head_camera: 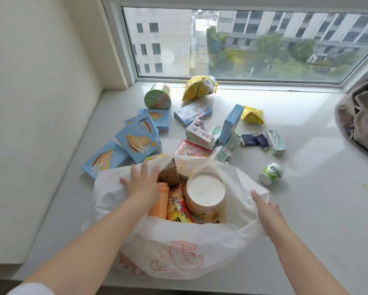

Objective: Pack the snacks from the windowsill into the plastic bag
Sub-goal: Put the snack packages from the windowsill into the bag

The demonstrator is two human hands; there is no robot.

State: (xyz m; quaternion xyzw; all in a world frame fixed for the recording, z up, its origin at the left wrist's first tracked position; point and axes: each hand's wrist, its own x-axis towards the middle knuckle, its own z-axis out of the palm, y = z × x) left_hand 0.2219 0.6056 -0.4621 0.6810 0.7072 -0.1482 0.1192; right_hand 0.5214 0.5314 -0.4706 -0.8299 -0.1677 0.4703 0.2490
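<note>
On the windowsill [264, 188], the plastic bag [178, 248] gapes between both hands. The left hand [141, 183], fingers spread flat, presses the bag's far-left rim; the right hand [265, 207] grips the right edge. Just right of the left hand, inside the bag, stand a tub [205, 195] and a brown box [169, 173]. Beyond its fingertips, blue biscuit boxes [136, 141] and milk cartons [200, 134] crowd the sill; a green bottle [270, 173] lies beyond the right hand.
</note>
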